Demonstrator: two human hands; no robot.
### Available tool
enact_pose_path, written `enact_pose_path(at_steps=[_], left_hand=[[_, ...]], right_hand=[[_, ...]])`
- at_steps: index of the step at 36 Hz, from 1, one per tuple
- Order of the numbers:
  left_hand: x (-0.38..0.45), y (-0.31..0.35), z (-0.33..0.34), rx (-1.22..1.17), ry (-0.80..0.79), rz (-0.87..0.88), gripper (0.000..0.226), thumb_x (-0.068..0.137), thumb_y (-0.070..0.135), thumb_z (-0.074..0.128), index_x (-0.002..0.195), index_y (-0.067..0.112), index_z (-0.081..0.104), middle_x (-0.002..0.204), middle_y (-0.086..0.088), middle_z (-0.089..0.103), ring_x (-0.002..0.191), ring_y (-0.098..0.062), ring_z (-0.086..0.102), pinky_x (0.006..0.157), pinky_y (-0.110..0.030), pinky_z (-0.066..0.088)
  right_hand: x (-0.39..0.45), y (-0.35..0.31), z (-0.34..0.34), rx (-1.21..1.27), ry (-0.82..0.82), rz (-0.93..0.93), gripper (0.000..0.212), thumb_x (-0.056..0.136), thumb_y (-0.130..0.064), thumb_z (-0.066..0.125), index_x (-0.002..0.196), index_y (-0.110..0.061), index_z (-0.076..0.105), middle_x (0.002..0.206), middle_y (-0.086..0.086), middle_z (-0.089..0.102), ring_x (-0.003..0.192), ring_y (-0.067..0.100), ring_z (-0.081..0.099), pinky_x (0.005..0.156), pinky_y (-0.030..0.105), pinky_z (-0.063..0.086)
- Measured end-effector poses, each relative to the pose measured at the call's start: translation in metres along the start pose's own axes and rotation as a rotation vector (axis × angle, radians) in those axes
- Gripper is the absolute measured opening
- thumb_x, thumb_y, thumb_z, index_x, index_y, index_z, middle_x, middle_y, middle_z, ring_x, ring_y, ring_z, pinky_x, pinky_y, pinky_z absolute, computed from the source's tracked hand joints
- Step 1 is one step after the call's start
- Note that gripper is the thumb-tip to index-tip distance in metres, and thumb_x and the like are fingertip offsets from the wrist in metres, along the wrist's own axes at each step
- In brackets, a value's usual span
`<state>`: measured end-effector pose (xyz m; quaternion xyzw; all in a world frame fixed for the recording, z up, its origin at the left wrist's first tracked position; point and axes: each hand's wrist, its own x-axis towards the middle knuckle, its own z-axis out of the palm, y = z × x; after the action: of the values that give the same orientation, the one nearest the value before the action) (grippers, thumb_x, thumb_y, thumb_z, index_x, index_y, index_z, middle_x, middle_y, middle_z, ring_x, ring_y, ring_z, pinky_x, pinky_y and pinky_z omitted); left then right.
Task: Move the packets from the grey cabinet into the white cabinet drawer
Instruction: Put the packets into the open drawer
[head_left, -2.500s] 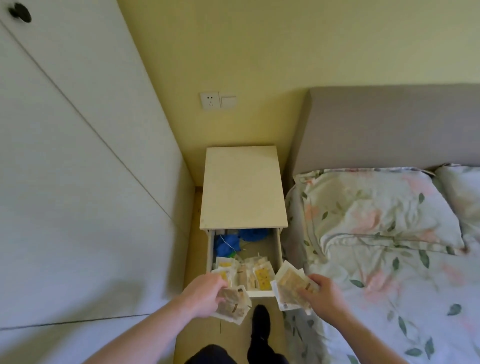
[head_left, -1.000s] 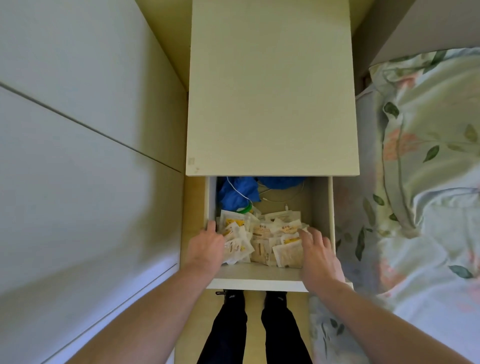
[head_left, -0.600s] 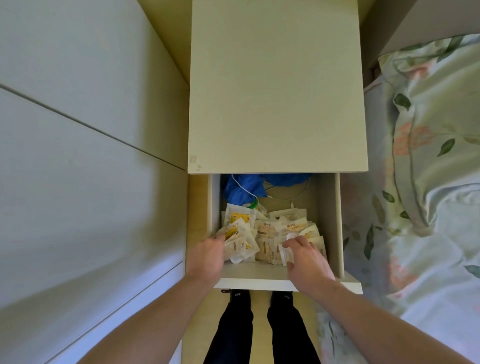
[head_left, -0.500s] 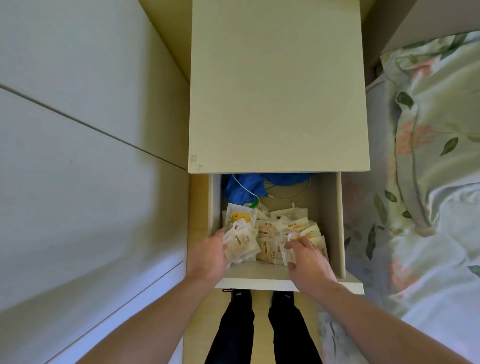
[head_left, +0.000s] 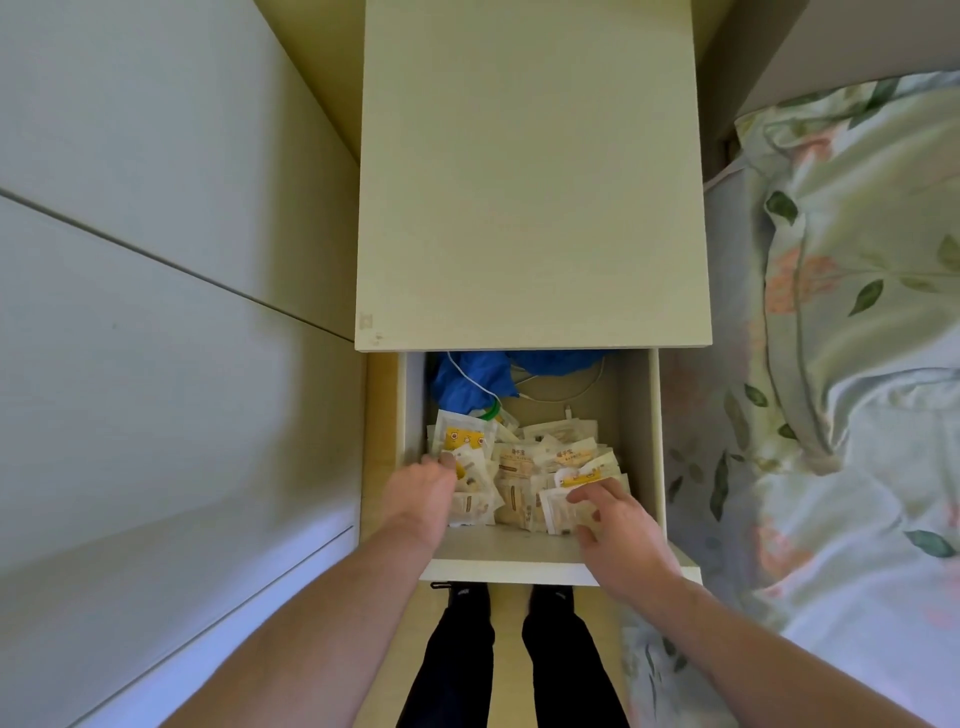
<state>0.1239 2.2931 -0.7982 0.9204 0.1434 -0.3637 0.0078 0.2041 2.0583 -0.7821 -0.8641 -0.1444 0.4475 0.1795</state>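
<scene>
While both hands rest on the packets (head_left: 519, 467) in the drawer (head_left: 641, 415) — left hand (head_left: 423, 493) and right hand (head_left: 618, 525) lie loose-fingered.

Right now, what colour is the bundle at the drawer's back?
Blue; the bundle shows best in the head view.

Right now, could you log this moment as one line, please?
left hand: on packets | right hand: on packets | drawer: open

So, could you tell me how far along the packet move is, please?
Done: a heap of packets already lies in the open white drawer. In hand: the left hand and right hand rest on the pile. Left: the grey cabinet is out of view, so any remainder is unknown.
</scene>
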Motion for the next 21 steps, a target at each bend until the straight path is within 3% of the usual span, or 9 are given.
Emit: enact_pose_path(at_steps=[3, 9, 14, 18, 21], left_hand=[[-0.003, 0.003, -0.005, -0.002, 0.027, -0.005, 0.06, 0.089, 0.012, 0.071, 0.141, 0.01, 0.041, 0.113, -0.008, 0.06, 0.087, -0.02, 0.069, 0.073, -0.032, 0.061], [-0.028, 0.003, -0.022, -0.004, 0.012, 0.004, 0.064, 0.087, 0.007, 0.07, 0.143, 0.013, 0.041, 0.12, -0.006, 0.058, 0.088, -0.021, 0.069, 0.068, -0.031, 0.058], [-0.077, 0.01, -0.059, -0.079, -0.001, 0.018, 0.053, 0.085, 0.004, 0.066, 0.133, 0.017, 0.048, 0.124, -0.002, 0.056, 0.094, -0.022, 0.068, 0.07, -0.033, 0.056], [-0.126, 0.011, -0.097, -0.227, 0.043, 0.04, 0.042, 0.087, 0.014, 0.068, 0.125, 0.024, 0.054, 0.122, 0.005, 0.056, 0.089, -0.017, 0.065, 0.073, -0.034, 0.06], [-0.164, 0.012, -0.131, -0.279, 0.067, 0.091, 0.039, 0.089, 0.025, 0.07, 0.125, 0.026, 0.055, 0.121, 0.009, 0.055, 0.088, -0.008, 0.06, 0.07, -0.023, 0.055]], right_hand=[[-0.006, 0.0, -0.007, 0.029, 0.014, 0.007, 0.04, 0.093, -0.014, 0.057, 0.128, -0.033, 0.057, 0.138, -0.016, 0.046, 0.116, 0.01, 0.057, 0.092, 0.028, 0.053], [-0.035, -0.006, -0.028, 0.055, 0.041, 0.029, 0.042, 0.093, -0.011, 0.056, 0.129, -0.032, 0.057, 0.138, -0.017, 0.044, 0.115, 0.01, 0.057, 0.093, 0.025, 0.053], [-0.081, -0.017, -0.054, 0.07, 0.056, 0.083, 0.047, 0.091, -0.011, 0.057, 0.134, -0.029, 0.054, 0.14, -0.016, 0.044, 0.124, 0.013, 0.053, 0.102, 0.028, 0.048], [-0.132, -0.033, -0.076, 0.105, 0.096, 0.098, 0.048, 0.091, -0.014, 0.056, 0.136, -0.028, 0.052, 0.138, -0.015, 0.045, 0.123, 0.012, 0.054, 0.102, 0.028, 0.048], [-0.175, -0.048, -0.09, 0.167, 0.159, 0.12, 0.048, 0.091, -0.017, 0.055, 0.137, -0.028, 0.053, 0.137, -0.013, 0.047, 0.118, 0.013, 0.057, 0.098, 0.029, 0.051]])
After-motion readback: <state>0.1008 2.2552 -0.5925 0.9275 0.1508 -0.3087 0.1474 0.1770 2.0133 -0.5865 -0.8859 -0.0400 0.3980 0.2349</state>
